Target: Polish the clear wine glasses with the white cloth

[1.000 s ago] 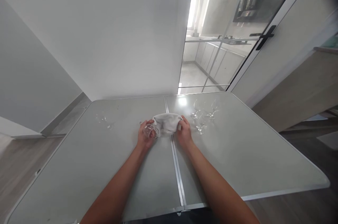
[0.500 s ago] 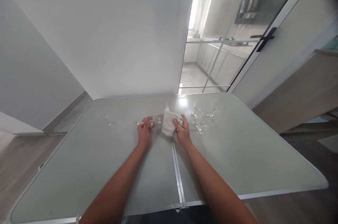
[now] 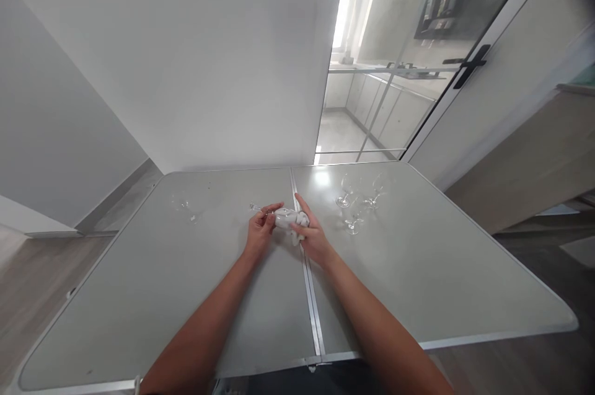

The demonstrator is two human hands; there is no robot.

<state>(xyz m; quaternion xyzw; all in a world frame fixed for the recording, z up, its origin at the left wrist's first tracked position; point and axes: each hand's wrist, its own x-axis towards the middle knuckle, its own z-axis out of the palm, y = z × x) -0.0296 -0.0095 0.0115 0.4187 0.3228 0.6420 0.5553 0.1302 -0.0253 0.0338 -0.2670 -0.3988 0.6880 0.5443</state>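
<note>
Above the middle of the grey table [image 3: 186,296], my left hand [image 3: 259,235] pinches the stem of a clear wine glass [image 3: 274,215] that lies sideways, foot pointing left. My right hand [image 3: 312,235] is closed on a white cloth [image 3: 296,220] and has it pushed into the glass's bowl. The two hands almost touch over the table's centre seam.
Three more wine glasses [image 3: 356,201] stand upright to the right of my hands. One glass [image 3: 186,208] stands alone at the far left. A white wall closes the table's far edge, and a glass sliding door [image 3: 418,60] opens onto a kitchen at the back right.
The cloth, spread between both hands a second ago, was bunched up in my right hand and is now pushed into the glass. The left hand turned the glass sideways.
</note>
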